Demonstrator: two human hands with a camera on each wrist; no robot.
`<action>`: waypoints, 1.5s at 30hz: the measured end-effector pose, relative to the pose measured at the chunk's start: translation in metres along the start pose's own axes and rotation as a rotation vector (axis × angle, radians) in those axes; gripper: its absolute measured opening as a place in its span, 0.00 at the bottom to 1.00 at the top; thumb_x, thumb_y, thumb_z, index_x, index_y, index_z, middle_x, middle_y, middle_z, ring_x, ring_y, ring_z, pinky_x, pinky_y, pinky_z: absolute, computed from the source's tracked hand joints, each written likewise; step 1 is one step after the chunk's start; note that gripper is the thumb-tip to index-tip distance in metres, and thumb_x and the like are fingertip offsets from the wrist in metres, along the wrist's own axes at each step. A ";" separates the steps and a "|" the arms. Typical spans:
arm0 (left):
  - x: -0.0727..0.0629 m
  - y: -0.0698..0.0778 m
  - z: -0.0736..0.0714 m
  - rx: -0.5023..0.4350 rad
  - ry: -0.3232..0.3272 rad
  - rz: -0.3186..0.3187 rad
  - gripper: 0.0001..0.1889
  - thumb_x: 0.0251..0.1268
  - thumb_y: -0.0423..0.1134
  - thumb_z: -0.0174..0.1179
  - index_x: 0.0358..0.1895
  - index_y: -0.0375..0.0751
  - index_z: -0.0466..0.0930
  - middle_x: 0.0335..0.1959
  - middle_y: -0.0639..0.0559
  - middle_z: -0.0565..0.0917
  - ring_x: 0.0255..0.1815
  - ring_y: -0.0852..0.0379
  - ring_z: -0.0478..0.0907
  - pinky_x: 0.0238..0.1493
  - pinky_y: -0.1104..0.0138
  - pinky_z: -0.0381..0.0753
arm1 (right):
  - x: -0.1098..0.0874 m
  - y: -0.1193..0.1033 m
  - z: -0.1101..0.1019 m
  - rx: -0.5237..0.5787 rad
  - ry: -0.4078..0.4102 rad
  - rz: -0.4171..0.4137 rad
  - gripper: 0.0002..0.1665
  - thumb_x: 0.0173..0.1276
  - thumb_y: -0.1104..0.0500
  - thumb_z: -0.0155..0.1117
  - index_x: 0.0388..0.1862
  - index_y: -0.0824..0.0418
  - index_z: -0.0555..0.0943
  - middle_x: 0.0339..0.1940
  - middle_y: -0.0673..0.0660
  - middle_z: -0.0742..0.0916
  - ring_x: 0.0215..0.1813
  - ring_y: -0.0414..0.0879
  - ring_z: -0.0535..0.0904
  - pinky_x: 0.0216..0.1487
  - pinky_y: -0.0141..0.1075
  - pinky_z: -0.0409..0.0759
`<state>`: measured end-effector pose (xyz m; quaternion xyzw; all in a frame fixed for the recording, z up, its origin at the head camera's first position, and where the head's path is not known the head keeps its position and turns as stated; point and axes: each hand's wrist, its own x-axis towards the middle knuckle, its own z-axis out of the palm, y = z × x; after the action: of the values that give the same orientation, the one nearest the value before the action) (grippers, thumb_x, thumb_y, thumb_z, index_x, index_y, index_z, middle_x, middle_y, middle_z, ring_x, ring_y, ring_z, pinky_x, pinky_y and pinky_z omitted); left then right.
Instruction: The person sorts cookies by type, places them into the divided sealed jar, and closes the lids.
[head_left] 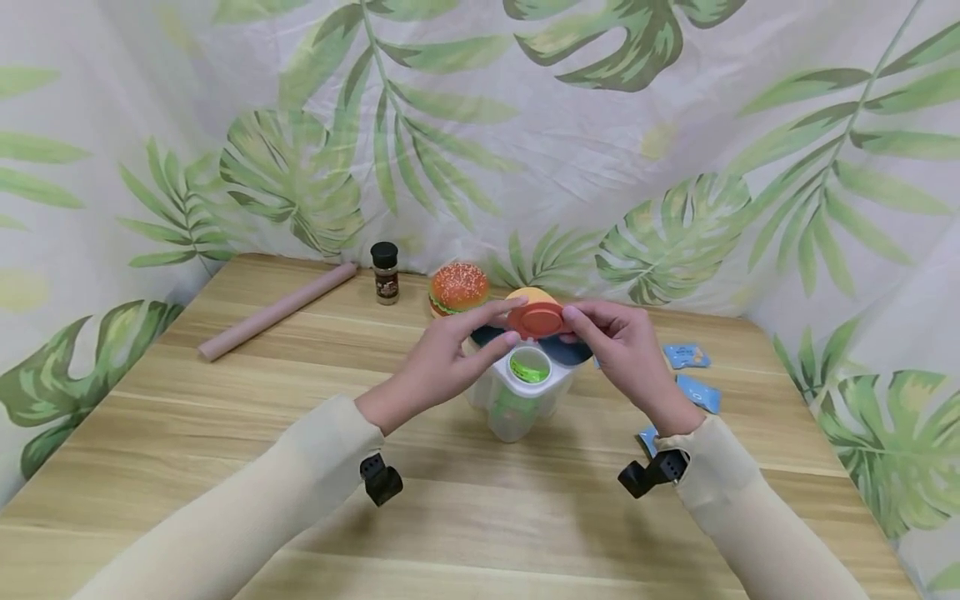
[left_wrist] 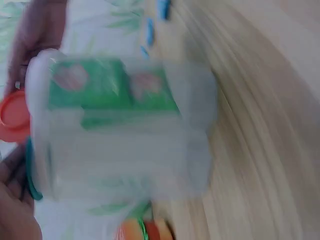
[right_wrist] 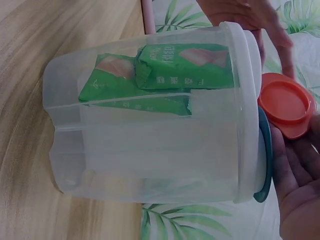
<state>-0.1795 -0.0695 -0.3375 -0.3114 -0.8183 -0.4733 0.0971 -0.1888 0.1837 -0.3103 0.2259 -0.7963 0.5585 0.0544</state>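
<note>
A clear storage container [right_wrist: 150,145] with a white top [head_left: 517,383] stands upright on the table. Its red flip lid [head_left: 537,320] is raised, and bright green packets [right_wrist: 185,67] show inside one compartment. My right hand [head_left: 618,337] pinches the right edge of the red lid between thumb and fingers. On the lid's other side is my left hand [head_left: 450,354], its fingers fairly straight; the index fingertip is at the lid's left edge, contact unclear. A dark blue lid [head_left: 572,350] and a yellow lid [head_left: 529,294] are partly hidden behind.
Behind the container sits a toy hamburger [head_left: 459,287], with a black-capped spice jar [head_left: 386,273] to its left. A pinkish roll [head_left: 277,312] lies at the left. Several small blue packets, one a blue packet [head_left: 699,393], lie beside my right wrist.
</note>
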 end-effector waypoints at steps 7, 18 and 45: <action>0.008 0.012 0.003 -0.070 0.067 -0.127 0.14 0.78 0.44 0.62 0.58 0.43 0.89 0.55 0.49 0.91 0.61 0.53 0.86 0.66 0.55 0.84 | -0.002 0.000 -0.005 -0.023 -0.074 -0.011 0.15 0.80 0.60 0.62 0.52 0.69 0.89 0.46 0.60 0.93 0.43 0.36 0.89 0.49 0.29 0.89; 0.010 0.010 -0.004 -0.066 0.004 -0.148 0.13 0.78 0.44 0.62 0.52 0.44 0.92 0.47 0.50 0.93 0.49 0.56 0.87 0.54 0.60 0.86 | -0.002 -0.002 -0.013 -0.108 -0.203 0.028 0.14 0.79 0.59 0.63 0.51 0.66 0.91 0.49 0.66 0.92 0.40 0.36 0.85 0.42 0.27 0.84; 0.005 -0.011 -0.018 -0.068 -0.247 0.008 0.19 0.66 0.36 0.73 0.60 0.42 0.88 0.63 0.45 0.87 0.74 0.46 0.77 0.76 0.52 0.76 | -0.022 0.007 -0.008 -0.212 -0.333 -0.277 0.17 0.65 0.70 0.74 0.53 0.61 0.91 0.61 0.61 0.90 0.67 0.54 0.85 0.66 0.25 0.81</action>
<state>-0.1919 -0.0860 -0.3336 -0.3738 -0.8061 -0.4586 -0.0133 -0.1732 0.1997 -0.3207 0.4150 -0.8098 0.4142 0.0219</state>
